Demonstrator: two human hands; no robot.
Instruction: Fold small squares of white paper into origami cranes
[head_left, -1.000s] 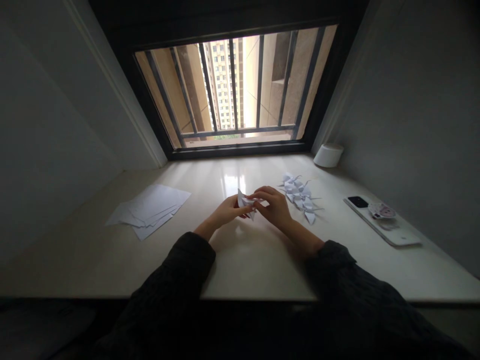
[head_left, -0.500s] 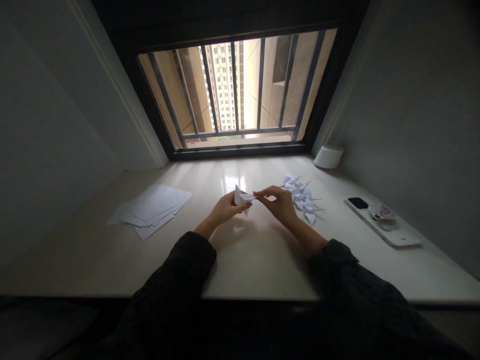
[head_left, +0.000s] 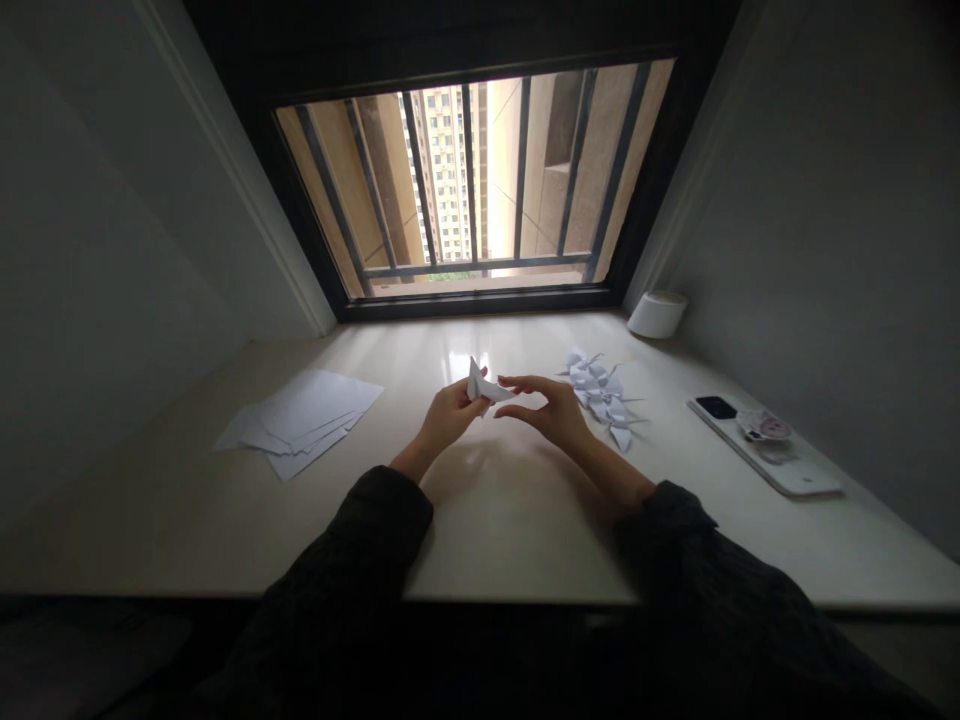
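A white folded paper crane [head_left: 487, 386] is held above the middle of the sill, one pointed part standing up and another reaching to the right. My left hand [head_left: 447, 412] is closed on its left side, thumb in front. Around the crane's right end, my right hand [head_left: 551, 408] has its thumb and fingers spread apart; whether a fingertip touches the paper I cannot tell. Just right of that hand lies a cluster of several finished white paper cranes [head_left: 600, 388], partly overlapping.
Loose white paper sheets [head_left: 315, 410] lie fanned out on the left of the pale sill [head_left: 517, 540]. On the right rests a white phone [head_left: 799, 470] with a round grip on its back. A white rounded object [head_left: 658, 314] stands in the far right corner, beside the barred window [head_left: 480, 180].
My right thumb and fingers have let go of the crane's right tip and opened apart. The crane has tilted and shifted slightly in my left hand.
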